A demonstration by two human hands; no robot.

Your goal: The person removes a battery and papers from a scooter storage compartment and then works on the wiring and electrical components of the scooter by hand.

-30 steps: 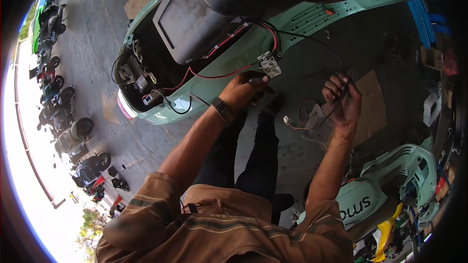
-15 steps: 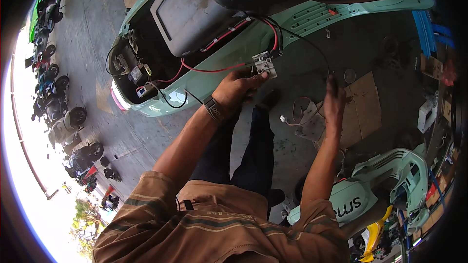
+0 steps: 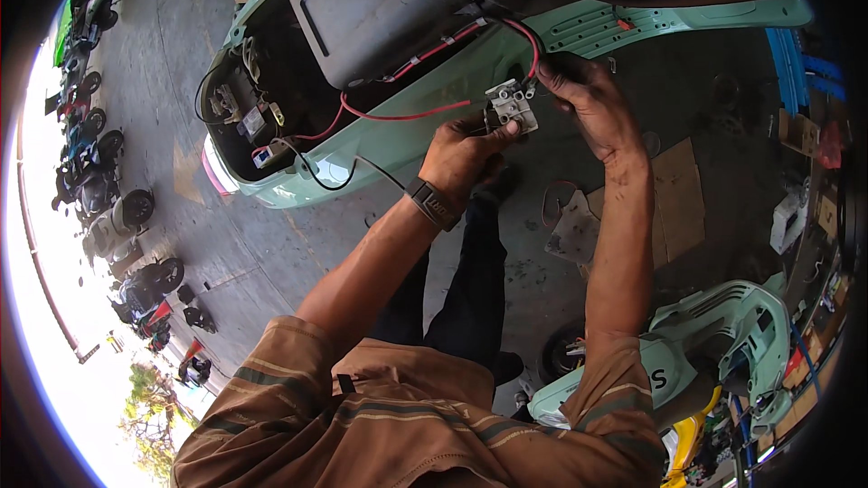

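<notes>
My left hand point(image 3: 463, 155), with a strap at its wrist, holds a whitish terminal block point(image 3: 514, 110) between thumb and fingers, in front of the scooter body. Close by on its right, my right hand point(image 3: 589, 101) has its fingers closed around a red cable point(image 3: 519, 34) and the black cable beside it. The cable ends with ring lugs hang next to the block's upper edge. Another red cable point(image 3: 398, 116) runs from the left and ends just short of the block. A thin dark cable point(image 3: 375, 172) passes near my left wrist.
The pale green scooter body point(image 3: 298, 176) lies ahead, its black seat compartment box point(image 3: 362, 14) raised. Cardboard point(image 3: 676, 208) and a grey plate point(image 3: 575, 228) lie on the floor at right. A second green body part point(image 3: 723, 325) is at lower right. Several motorcycles point(image 3: 136, 208) line the left.
My right hand has moved up and leftward, from the thin dark cable to the red and black cables near the block. My left hand has shifted slightly right with the terminal block.
</notes>
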